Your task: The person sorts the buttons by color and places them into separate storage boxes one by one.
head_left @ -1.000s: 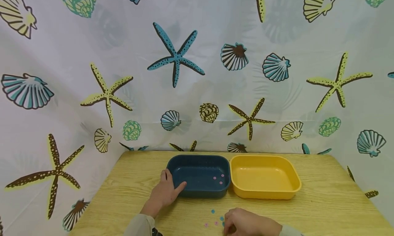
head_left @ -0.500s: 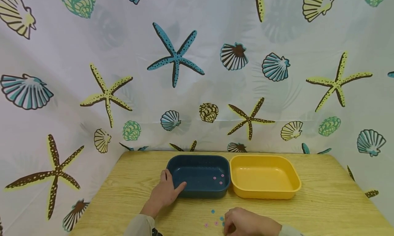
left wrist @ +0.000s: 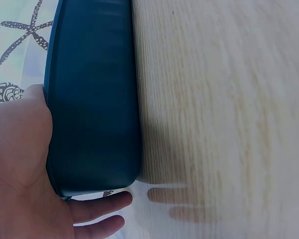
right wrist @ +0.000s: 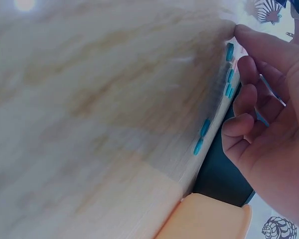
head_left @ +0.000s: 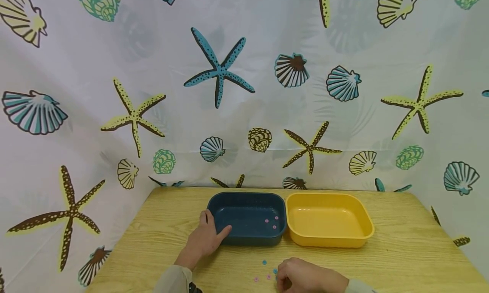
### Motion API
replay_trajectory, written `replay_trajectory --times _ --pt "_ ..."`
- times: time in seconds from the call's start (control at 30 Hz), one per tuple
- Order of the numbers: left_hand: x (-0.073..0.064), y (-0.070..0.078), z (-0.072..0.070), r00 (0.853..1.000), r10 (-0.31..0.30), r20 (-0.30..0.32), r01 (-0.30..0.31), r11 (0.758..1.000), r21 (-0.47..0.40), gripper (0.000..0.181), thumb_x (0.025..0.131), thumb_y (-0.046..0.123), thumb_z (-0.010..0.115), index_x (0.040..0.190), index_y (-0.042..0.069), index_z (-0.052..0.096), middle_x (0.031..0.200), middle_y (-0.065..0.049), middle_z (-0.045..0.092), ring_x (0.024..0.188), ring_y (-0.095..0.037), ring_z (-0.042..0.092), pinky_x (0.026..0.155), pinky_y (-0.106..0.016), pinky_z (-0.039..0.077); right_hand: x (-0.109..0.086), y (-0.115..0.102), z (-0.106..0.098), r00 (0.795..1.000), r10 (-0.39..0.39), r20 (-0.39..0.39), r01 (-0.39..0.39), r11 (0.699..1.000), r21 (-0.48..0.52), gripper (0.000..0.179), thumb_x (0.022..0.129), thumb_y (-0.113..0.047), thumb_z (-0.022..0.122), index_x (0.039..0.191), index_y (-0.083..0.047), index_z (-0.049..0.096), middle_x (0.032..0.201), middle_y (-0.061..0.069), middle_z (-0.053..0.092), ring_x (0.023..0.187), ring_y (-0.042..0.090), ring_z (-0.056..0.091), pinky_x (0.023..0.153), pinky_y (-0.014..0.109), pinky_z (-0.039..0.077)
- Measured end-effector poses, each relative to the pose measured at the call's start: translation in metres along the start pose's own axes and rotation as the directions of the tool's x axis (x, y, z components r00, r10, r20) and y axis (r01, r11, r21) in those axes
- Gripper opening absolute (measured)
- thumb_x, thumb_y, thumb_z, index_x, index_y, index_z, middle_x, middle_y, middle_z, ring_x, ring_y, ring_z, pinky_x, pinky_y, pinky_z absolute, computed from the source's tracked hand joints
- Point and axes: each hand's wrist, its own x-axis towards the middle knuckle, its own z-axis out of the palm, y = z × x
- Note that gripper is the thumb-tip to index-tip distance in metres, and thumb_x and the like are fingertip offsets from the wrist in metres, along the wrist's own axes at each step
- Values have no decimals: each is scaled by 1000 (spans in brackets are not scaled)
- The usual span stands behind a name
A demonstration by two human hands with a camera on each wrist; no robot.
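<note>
My left hand grips the left end of the dark blue tray, its thumb over the front rim and its fingers along the outer end wall. Inside that tray, at the right, lie 3 small pink button-like discs. My right hand rests low at the table, fingers loosely curled. In the right wrist view its thumb reaches the tabletop, apart from the bent fingers, with nothing visible between them. Close by lie several teal discs. Pink discs lie left of this hand.
A yellow tray stands right against the blue one. Both are near the back of the wood-patterned table. Behind and on both sides hangs a white curtain printed with shells and starfish.
The head view has shifted very slightly. Both hands, the trays and the discs stay practically where they were.
</note>
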Motion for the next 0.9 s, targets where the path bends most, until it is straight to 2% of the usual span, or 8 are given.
replay_trajectory --times 0.1,0.2,0.37,0.43,0.5,0.63,0.9 --pt "0 0 0 1000 1 1 -1 1000 4 103 90 67 40 146 -13 6 150 -32 7 42 -17 48 39 -31 35 0 -2 -1 1000 9 -10 -9 1000 -1 5 86 -18 70 82 -17 70 76 -17 54 68 -7 47 63 13 43" --pt "0 0 0 1000 1 -1 -1 1000 4 102 91 65 41 146 -13 7 150 -32 7 42 -17 48 40 -31 35 -1 -5 -5 998 62 -22 -62 998 23 5 85 -15 71 81 -18 69 76 -17 55 67 -5 47 62 14 43" --pt "0 1 0 1000 4 -3 -4 1000 2 100 92 63 42 146 -14 7 150 -33 7 42 -16 48 40 -31 36 -2 -7 -11 988 148 -52 -141 982 124 6 85 -15 69 81 -19 67 75 -19 55 64 -4 47 58 17 44" --pt "0 0 0 1000 7 -3 -7 1000 3 100 92 62 42 145 -14 7 150 -33 7 43 -16 48 40 -31 36 -2 -5 -13 986 146 -74 -131 976 175 7 86 -14 68 81 -19 67 74 -19 56 62 -4 47 57 18 44" --pt "0 0 0 1000 8 -2 -8 1000 2 100 92 62 42 145 -14 7 150 -33 7 43 -16 48 40 -32 36 -2 -4 -14 987 107 -118 -84 978 191 8 86 -12 68 80 -17 67 73 -18 57 62 -4 48 57 17 45" --pt "0 0 -1 1000 9 -2 -9 1000 -2 99 92 61 43 145 -14 7 150 -33 7 44 -16 49 40 -32 36 -1 -5 -20 979 71 -189 -38 984 173 7 87 -11 69 81 -15 67 75 -17 58 64 -5 49 58 17 46" --pt "0 1 -2 1000 8 -3 -8 1000 -5 98 93 60 44 146 -14 7 150 -33 8 44 -16 49 40 -32 36 0 -4 -31 950 197 -243 -129 954 272 4 87 -12 70 85 -9 68 77 -14 61 67 0 52 64 21 49"
